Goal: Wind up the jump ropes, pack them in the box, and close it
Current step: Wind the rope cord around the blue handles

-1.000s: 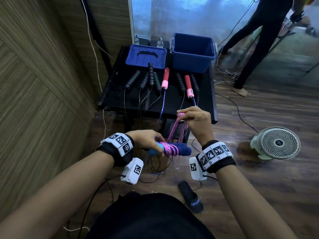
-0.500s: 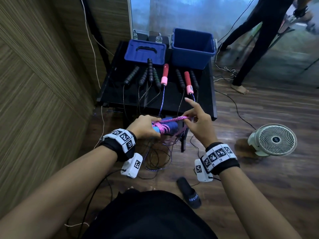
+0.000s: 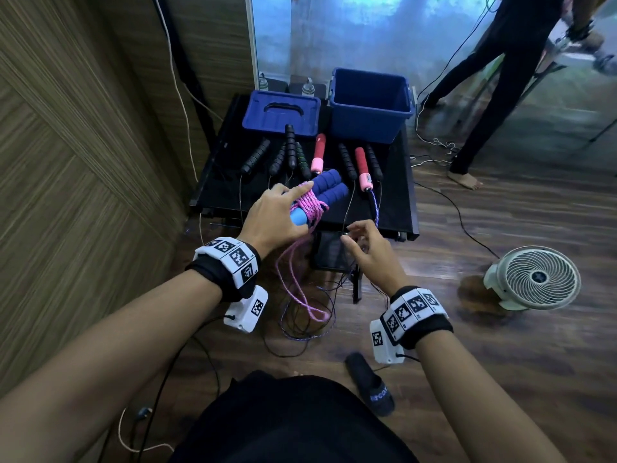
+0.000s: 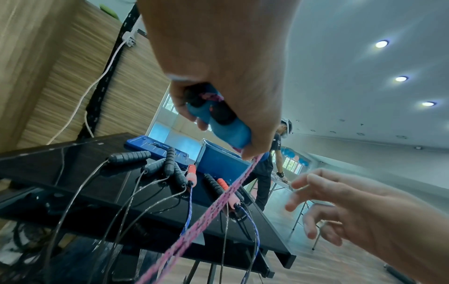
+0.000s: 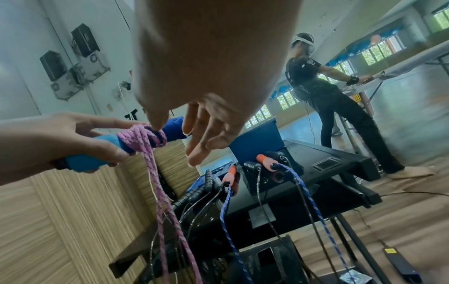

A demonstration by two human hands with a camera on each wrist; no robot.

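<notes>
My left hand (image 3: 278, 213) grips a pair of blue foam handles (image 3: 329, 190) held side by side over the front edge of the black table (image 3: 394, 195). Pink rope (image 3: 312, 203) is wound around their middle, with my forefinger lying along the coils. The remaining pink loop (image 3: 300, 289) hangs down toward the floor. The right wrist view shows the coils (image 5: 142, 139) and my left hand (image 5: 73, 140) around the light blue handle ends. My right hand (image 3: 362, 243) hovers lower right of the handles, fingers spread, holding nothing. The open blue box (image 3: 370, 105) stands at the table's back right.
The blue lid (image 3: 280, 111) lies left of the box. Several other jump ropes, black-handled (image 3: 290, 150) and red-and-pink-handled (image 3: 362, 168), lie across the table with cords hanging over the front. A white fan (image 3: 534, 277), a sandal (image 3: 369, 384) and another person (image 3: 494, 88) are to the right.
My right hand has let go of the pink rope and dropped lower right. My left hand has lifted the wound handles forward over the table edge, and the loose loop now hangs free.
</notes>
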